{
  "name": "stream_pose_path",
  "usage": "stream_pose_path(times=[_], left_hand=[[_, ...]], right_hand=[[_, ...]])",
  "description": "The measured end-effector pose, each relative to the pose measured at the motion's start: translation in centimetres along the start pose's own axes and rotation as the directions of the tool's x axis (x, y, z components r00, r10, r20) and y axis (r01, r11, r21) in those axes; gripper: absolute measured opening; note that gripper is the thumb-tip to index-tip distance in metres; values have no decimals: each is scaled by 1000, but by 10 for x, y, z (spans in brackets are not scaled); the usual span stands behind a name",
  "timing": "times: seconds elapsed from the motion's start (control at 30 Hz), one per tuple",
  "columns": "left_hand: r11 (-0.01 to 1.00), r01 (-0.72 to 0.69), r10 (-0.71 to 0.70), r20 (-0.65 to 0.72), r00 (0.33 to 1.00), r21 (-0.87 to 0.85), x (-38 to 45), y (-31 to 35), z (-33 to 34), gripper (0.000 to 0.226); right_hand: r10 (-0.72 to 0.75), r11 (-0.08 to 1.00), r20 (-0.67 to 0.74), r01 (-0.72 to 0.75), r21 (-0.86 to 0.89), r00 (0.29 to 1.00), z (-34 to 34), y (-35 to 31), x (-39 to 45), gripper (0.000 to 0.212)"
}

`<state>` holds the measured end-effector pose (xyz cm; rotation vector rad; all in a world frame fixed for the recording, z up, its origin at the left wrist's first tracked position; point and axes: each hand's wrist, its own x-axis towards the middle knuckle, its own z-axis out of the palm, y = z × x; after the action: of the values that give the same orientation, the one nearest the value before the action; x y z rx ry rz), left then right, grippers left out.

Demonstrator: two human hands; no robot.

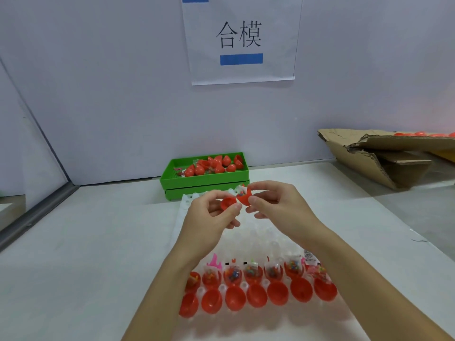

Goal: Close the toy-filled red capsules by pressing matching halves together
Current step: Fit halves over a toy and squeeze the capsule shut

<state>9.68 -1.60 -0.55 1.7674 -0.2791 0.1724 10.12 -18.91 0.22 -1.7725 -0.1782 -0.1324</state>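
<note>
Workstation seen from above the hands, described left to right. A pale table [86, 242] meets a grey wall; a strip of dark trim [37, 210] runs along the left edge. At the far centre sits a green tray [204, 183] holding loose red capsule pieces [216, 164] and a few small packets. Above it a paper sign [242, 40] with printed characters and blue tape is fixed to the wall.

Just in front of the tray, the left hand [211, 215] pinches an empty red half [228, 203] between thumb and curled fingers, its hollow turned toward the right. The right hand [275, 205] pinches the filled red half [243, 196] between thumb and forefinger, the other fingers loosely curled; a clear packet of coloured bits projects from its open rim. The two halves touch at their edges but are not joined.

Beneath the hands lies a translucent white holder [246, 239] with rows of cups. Near its front edge stand two rows: the farther row of filled halves [253, 273], each red cup carrying a clear packet of multicoloured toy pieces, and the nearer row of empty halves [256, 295], glossy, rounded, egg-like shells with open mouths facing up.

At the far right a torn cardboard box [384, 156] lies on the table, with red capsules [423, 134] visible inside it.
</note>
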Motion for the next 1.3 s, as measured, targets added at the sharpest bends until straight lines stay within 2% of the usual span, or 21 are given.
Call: stream_pose_path(times=[0.13,0.27,0.47,0.63,0.83,1.07,1.3], left_hand=[[1000,16,-15,-41,999,18,1,-4,0,13],[997,33,-38,-65,997,-74,3,-6,-1,16],[986,25,-29,-22,999,-165,3,-3,-3,24],[987,10,-11,0,1000,-157,2,-2,-5,18],[985,-9,11,7,1000,-172,2,0,-5,27],[955,-17,12,-21,1000,-296,2,2,-1,15],[965,-19,1,-69,998,-262,1,0,1,10]], right_hand=[[12,1000,-16,-12,-25,1000,2,2,0,20],[28,1000,-20,-28,13,999,2,4,1,19],[11,997,-29,-9,71,1000,0,7,2,16],[-7,989,24,3,148,1000,-1,5,1,19],[-25,987,34,19,158,999,1,4,-1,21],[-54,996,-21,55,65,998,7,6,-2,22],[-51,986,57,41,163,997,8,13,0,23]])
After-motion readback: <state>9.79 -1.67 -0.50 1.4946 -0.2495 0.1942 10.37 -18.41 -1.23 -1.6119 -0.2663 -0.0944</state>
